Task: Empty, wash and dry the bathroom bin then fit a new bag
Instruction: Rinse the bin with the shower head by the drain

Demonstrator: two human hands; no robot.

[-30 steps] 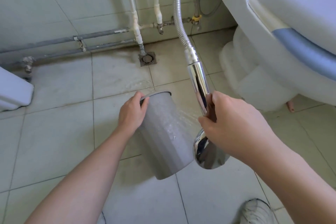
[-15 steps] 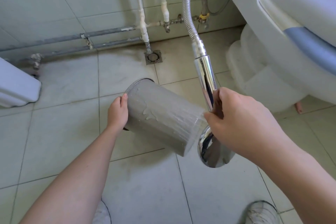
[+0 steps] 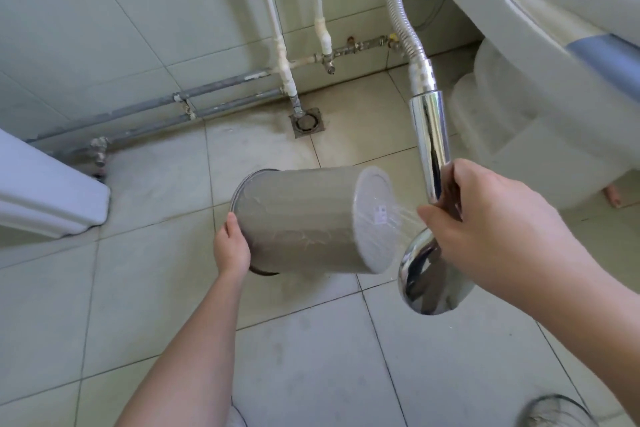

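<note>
Your right hand (image 3: 491,229) curls round the chrome shower head (image 3: 431,274), spraying the small, unreadable label (image 3: 381,213) on the base of the grey cylindrical bin (image 3: 298,222). Your left hand (image 3: 231,246) grips its rim, holding it sideways above the wet tiled floor (image 3: 311,357); beyond lies a square floor drain (image 3: 306,122).

This is a home bathroom: a white toilet (image 3: 540,55) stands on the tiled floor (image 3: 311,357), with a floor drain (image 3: 306,121) (near the wall pipes (image 3: 221,94)).
</note>
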